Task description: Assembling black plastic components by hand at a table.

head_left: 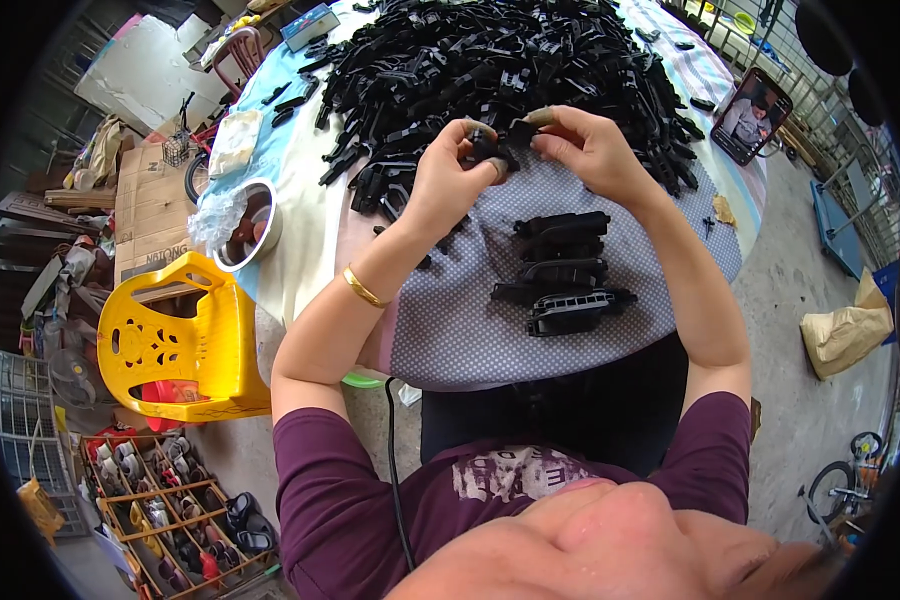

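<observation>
Finger covers show on both of my hands at the fingertips. Between the thumb and fingers of my left hand (454,175) is a small black plastic part (488,150). My right hand (592,152) pinches a black plastic piece (519,134) right beside it; whether the two pieces touch, I cannot tell. Just beyond them rises a large heap of black plastic parts (500,60). Nearer to me, several longer black plastic parts (566,262) lie in a row on the dotted grey cloth (440,345).
A white bowl (271,235) with clear plastic wrap stands at the table's left, beyond a yellow plastic chair (170,335). A phone (752,115) is propped at the right edge. On the floor are a shoe rack (160,510) and a beige sack (848,330).
</observation>
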Action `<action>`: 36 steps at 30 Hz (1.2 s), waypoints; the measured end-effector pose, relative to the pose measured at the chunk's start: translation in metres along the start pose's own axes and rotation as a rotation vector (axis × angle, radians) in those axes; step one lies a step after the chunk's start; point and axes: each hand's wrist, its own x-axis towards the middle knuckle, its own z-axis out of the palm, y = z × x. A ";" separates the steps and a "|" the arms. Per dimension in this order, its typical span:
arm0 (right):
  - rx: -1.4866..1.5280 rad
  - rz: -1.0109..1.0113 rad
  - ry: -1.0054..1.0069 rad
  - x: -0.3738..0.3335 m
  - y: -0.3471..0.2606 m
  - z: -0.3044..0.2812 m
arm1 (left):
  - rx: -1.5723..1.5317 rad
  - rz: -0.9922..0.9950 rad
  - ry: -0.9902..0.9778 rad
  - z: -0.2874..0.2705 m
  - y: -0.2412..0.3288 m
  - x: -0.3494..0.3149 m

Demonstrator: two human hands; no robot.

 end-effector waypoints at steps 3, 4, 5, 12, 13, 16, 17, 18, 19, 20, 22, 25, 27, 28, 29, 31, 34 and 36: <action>0.110 0.037 -0.100 -0.004 -0.018 0.012 | 0.122 0.069 0.042 0.007 0.001 -0.003; 0.108 0.041 -0.099 -0.005 -0.016 0.012 | 0.229 0.086 0.070 0.010 0.004 -0.004; -0.065 -0.062 -0.072 -0.005 -0.014 0.012 | 0.198 0.038 0.061 0.010 0.003 -0.004; -0.359 -0.225 -0.066 -0.006 -0.014 0.007 | 0.044 -0.094 -0.072 0.004 0.009 -0.005; -0.305 -0.211 -0.109 -0.006 -0.015 0.006 | 0.056 -0.060 -0.088 0.002 0.009 -0.005; -0.297 -0.304 0.041 -0.007 -0.014 0.011 | 0.100 0.004 -0.100 -0.001 0.011 -0.003; -0.301 -0.301 0.043 -0.007 -0.016 0.011 | 0.179 0.053 -0.080 -0.001 0.014 -0.005; -0.264 -0.243 0.013 -0.007 -0.019 0.009 | 0.257 0.103 -0.060 0.000 0.016 -0.007; -0.228 -0.184 -0.014 -0.008 -0.021 0.008 | 0.322 0.167 -0.036 0.000 0.016 -0.009; -0.234 -0.179 -0.009 -0.008 -0.021 0.008 | 0.319 0.169 -0.043 0.001 0.016 -0.010; -0.165 -0.209 0.031 -0.008 -0.021 0.009 | 0.338 0.181 0.000 0.002 0.015 -0.011; -0.181 -0.248 0.054 -0.010 -0.023 0.009 | 0.313 0.190 -0.043 -0.001 0.020 -0.011; -0.232 -0.236 0.063 -0.010 -0.029 0.008 | 0.329 0.202 -0.046 -0.002 0.021 -0.010; -0.276 -0.231 0.066 -0.010 -0.032 0.006 | 0.326 0.205 -0.054 -0.001 0.021 -0.011; -0.407 -0.298 0.102 -0.008 -0.031 0.003 | 0.308 0.221 -0.035 0.000 0.021 -0.012; -0.291 -0.343 0.063 -0.001 -0.021 0.000 | 0.347 0.335 0.005 0.004 0.023 -0.014; -0.017 -0.174 -0.125 -0.005 -0.021 -0.002 | 0.487 0.420 -0.002 0.006 0.026 -0.018; -0.098 -0.153 -0.117 -0.005 -0.025 -0.002 | 0.522 0.416 0.002 0.005 0.028 -0.019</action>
